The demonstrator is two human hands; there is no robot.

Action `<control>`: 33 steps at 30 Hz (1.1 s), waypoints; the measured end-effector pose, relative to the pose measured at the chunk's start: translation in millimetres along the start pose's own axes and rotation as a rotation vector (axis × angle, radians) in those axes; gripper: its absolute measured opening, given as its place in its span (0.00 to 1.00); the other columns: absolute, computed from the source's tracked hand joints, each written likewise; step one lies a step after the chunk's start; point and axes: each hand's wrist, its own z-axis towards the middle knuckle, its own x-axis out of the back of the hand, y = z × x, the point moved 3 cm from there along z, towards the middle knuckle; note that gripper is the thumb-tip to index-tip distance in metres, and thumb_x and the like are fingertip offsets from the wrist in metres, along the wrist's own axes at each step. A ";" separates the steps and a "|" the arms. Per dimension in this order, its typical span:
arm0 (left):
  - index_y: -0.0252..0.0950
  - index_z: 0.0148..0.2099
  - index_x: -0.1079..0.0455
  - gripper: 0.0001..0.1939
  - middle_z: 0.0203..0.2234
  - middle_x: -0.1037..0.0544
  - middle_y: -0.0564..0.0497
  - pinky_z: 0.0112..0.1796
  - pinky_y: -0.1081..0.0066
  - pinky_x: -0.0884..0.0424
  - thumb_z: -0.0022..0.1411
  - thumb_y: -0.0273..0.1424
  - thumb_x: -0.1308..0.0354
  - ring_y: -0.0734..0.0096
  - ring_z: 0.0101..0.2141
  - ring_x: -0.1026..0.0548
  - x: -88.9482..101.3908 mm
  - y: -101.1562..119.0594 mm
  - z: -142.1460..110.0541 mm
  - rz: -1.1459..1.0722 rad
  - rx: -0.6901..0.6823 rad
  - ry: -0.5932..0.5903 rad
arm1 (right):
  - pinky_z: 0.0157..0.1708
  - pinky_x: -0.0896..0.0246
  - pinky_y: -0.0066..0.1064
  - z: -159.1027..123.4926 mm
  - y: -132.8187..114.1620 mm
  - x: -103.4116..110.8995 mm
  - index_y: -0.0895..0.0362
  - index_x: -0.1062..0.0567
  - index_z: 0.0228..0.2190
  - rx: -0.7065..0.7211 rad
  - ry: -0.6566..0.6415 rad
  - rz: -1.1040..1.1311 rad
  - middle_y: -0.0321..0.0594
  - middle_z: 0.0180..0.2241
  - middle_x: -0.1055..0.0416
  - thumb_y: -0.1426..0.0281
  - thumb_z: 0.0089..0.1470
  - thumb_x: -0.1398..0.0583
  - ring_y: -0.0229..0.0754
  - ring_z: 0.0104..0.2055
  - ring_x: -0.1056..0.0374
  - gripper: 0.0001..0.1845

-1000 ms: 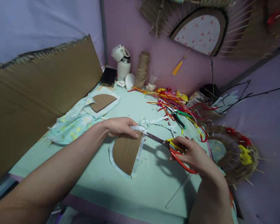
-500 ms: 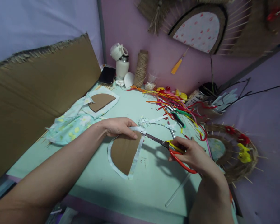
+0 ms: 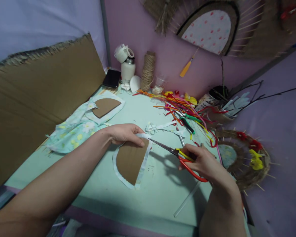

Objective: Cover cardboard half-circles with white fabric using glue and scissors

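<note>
My left hand [image 3: 128, 134] pinches the top of a half-round cardboard piece [image 3: 129, 161], thumb on its brown face and the other fingers hidden behind. A pale fabric border [image 3: 142, 166] shows all round the cardboard. My right hand [image 3: 199, 161] is closed round the handles of scissors [image 3: 174, 151], one red and one yellow. Their dark blades look closed, with the tips at the fabric's upper right corner; whether they touch it I cannot tell. Behind my left hand, a second cardboard piece [image 3: 107, 107] lies on flowered fabric [image 3: 76, 135].
A tall cardboard sheet [image 3: 44, 98] stands along the left. At the back are a white bottle [image 3: 128, 70], a twine roll [image 3: 148, 70] and a phone [image 3: 111, 78]. Coloured pipe cleaners [image 3: 182, 103] and green-handled pliers [image 3: 187, 125] lie right of centre, a clear stick [image 3: 186, 200] in front.
The scissor blades have closed, and their tips have come slightly away from the fabric corner. My left hand keeps its grip on the cardboard piece. The whole view has shifted slightly.
</note>
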 end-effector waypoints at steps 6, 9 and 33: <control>0.33 0.36 0.23 0.11 0.30 0.18 0.46 0.36 0.67 0.27 0.47 0.29 0.33 0.65 0.30 0.21 0.9 0.8 -0.4 -0.017 -0.034 0.027 | 0.22 0.49 0.25 10.2 10.9 3.0 0.56 0.33 0.25 -0.091 0.278 0.174 0.31 0.20 0.37 0.61 0.44 0.35 0.35 0.23 0.43 0.14; 0.32 0.39 0.23 0.13 0.37 0.19 0.43 0.40 0.67 0.28 0.49 0.29 0.33 0.64 0.34 0.21 3.1 3.6 3.3 -0.106 -0.163 0.031 | 0.22 0.51 0.27 21.9 14.9 -5.8 0.55 0.33 0.26 -0.168 0.388 0.046 0.31 0.20 0.38 0.59 0.44 0.37 0.37 0.23 0.43 0.14; 0.35 0.40 0.28 0.08 0.43 0.21 0.47 0.45 0.68 0.28 0.55 0.24 0.41 0.67 0.39 0.23 23.8 13.8 14.2 -0.526 -0.512 0.413 | 0.40 0.38 0.36 35.7 0.9 -33.3 0.57 0.25 0.34 -0.088 0.583 0.507 0.43 0.34 0.26 0.55 0.58 0.46 0.44 0.37 0.32 0.19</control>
